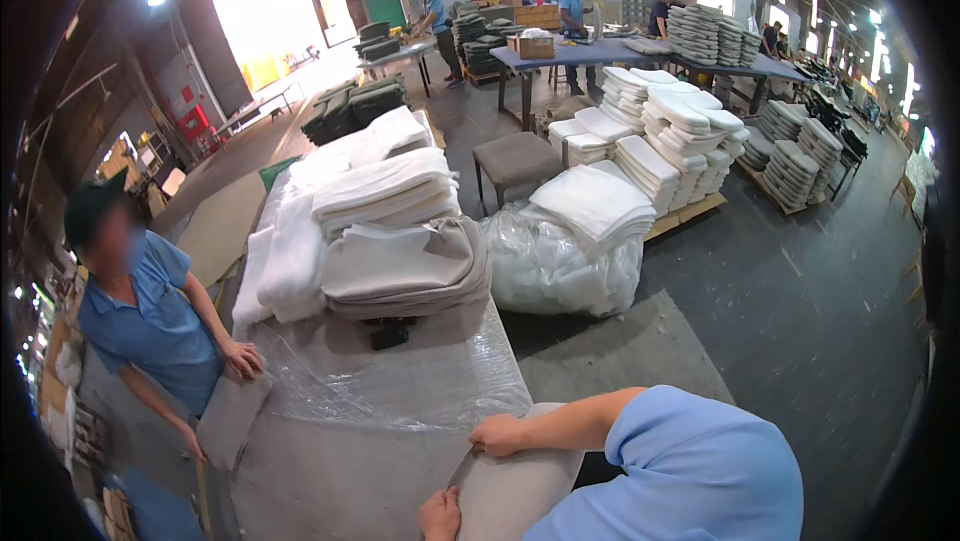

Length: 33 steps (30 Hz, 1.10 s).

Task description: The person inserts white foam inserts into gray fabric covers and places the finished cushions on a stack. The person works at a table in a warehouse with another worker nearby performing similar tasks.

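My left hand (440,513) and my right hand (497,434) both grip the edge of a grey padded fabric piece (525,486) at the near end of a table. The table (400,381) is covered with clear plastic sheet. My right arm in a blue sleeve reaches in from the lower right. Across the table's left side, a person in a blue shirt and dark cap holds a similar grey piece (230,421) with both hands.
Folded grey covers (405,266) and white foam pads (385,191) are piled on the table's far half, with a small black object (389,337) in front. A plastic bag of foam (560,271), a stool (515,156) and white cushion stacks (670,131) stand on the floor to the right. Other people work at far tables.
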### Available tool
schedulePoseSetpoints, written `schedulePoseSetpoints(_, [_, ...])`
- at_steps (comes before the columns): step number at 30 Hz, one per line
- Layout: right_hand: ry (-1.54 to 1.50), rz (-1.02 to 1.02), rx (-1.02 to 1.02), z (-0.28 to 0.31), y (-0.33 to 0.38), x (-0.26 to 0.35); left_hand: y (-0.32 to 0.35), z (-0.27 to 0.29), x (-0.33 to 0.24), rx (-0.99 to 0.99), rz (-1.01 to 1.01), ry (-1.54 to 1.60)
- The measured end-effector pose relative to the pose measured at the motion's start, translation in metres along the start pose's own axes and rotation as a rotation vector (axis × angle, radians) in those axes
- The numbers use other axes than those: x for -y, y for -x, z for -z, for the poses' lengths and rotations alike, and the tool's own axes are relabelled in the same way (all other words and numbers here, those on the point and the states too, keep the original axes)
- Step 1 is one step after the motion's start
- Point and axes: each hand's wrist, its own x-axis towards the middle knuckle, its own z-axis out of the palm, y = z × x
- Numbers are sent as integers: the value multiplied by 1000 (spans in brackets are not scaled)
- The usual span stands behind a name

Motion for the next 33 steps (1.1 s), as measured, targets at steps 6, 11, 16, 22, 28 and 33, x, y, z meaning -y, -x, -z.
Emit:
schedulePoseSetpoints(6, [-43,-67,7,-8,1,0,-1,-8,-4,178,300,-172])
schedulePoseSetpoints(11, [43,-21,-24,-5,-4,-6,-5,3,-21,96,237,-228])
schedulePoseSetpoints(16, [-20,24,-178,15,15,6,12,37,-13,-214,-209,-111])
schedulePoseSetpoints(22, [106,80,535,86,74,16,92,82,-7,424,196,416])
schedulePoseSetpoints(28, [197,-20,707,61,79,20,96,54,-11,440,193,250])
schedulePoseSetpoints(33, [179,-77,724,47,58,10,65,32,5,415,168,350])
